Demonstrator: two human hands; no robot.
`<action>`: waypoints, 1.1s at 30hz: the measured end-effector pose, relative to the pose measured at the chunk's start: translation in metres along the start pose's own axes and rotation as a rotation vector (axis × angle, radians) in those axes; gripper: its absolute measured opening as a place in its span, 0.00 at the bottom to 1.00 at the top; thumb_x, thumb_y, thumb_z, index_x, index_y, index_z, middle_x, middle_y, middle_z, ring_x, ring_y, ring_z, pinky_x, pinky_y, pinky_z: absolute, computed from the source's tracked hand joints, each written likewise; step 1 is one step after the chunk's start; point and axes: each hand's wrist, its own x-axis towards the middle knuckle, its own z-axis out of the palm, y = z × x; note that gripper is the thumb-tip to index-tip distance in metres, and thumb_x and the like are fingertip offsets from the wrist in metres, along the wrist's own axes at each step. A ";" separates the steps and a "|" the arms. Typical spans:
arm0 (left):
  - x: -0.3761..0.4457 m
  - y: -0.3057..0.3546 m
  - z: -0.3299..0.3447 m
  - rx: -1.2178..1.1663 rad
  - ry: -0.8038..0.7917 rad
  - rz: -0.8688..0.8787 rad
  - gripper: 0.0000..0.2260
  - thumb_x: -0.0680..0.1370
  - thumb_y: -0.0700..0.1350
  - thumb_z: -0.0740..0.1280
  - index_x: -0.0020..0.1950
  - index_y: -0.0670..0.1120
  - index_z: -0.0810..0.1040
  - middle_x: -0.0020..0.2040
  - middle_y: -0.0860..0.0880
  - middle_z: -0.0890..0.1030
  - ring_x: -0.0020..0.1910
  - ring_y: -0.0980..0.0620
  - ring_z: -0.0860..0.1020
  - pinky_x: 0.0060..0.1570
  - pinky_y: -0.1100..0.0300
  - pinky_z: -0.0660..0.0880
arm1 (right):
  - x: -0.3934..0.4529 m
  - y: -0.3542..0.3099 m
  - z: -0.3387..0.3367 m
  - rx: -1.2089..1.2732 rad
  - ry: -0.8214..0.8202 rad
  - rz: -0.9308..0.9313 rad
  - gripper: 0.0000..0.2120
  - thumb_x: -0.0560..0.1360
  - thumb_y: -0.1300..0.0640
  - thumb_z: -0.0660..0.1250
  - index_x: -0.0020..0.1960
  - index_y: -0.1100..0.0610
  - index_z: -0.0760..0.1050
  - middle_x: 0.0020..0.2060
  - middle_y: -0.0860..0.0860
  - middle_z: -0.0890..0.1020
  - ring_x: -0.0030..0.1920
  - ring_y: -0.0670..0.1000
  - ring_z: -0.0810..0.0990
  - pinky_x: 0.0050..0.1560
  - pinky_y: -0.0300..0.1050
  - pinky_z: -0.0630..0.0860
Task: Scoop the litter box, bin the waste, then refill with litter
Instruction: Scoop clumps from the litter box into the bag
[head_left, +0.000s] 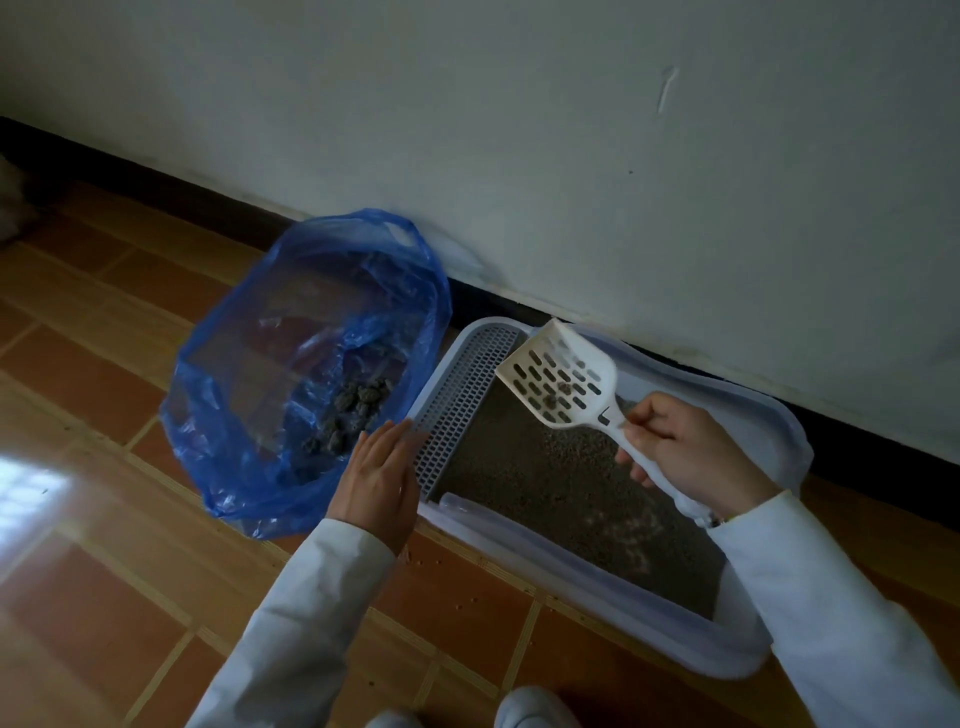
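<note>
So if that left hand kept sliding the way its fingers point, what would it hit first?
Probably the grey perforated grate at the litter box's end: the left hand's straight fingertips already look about level with it, though depth is unclear.

You face a pale, off-white wall (571, 156), scuffed in places, with a thin curved scratch (666, 93) high on the right. A dark skirting strip (208, 205) runs along its foot, slanting down to the right. Below it, your floor (104, 597) is reddish-brown tile with pale grout lines, glossy. A bright patch of reflected light (26, 493) sits at the left edge. The room is otherwise dim. Small dark specks (441, 566) dot the tiles.
</note>
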 end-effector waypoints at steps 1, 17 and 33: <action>-0.001 -0.003 -0.002 -0.003 0.007 -0.014 0.18 0.76 0.35 0.62 0.66 0.42 0.73 0.66 0.40 0.74 0.69 0.40 0.68 0.69 0.39 0.63 | 0.005 -0.006 0.004 -0.014 -0.001 -0.021 0.05 0.77 0.58 0.64 0.42 0.53 0.75 0.32 0.50 0.84 0.32 0.51 0.81 0.34 0.45 0.77; -0.033 -0.056 -0.031 0.049 0.022 -0.270 0.18 0.77 0.40 0.60 0.67 0.47 0.72 0.66 0.47 0.75 0.67 0.46 0.71 0.69 0.46 0.63 | 0.074 -0.134 0.164 -0.777 0.026 -0.628 0.12 0.75 0.61 0.65 0.55 0.57 0.67 0.49 0.57 0.80 0.50 0.59 0.80 0.43 0.52 0.74; -0.034 -0.051 -0.022 0.044 -0.004 -0.277 0.19 0.80 0.45 0.57 0.71 0.50 0.67 0.69 0.50 0.71 0.70 0.50 0.66 0.73 0.51 0.57 | 0.087 -0.121 0.166 -0.811 0.140 -0.710 0.12 0.74 0.60 0.65 0.56 0.56 0.69 0.49 0.56 0.79 0.49 0.58 0.78 0.46 0.52 0.74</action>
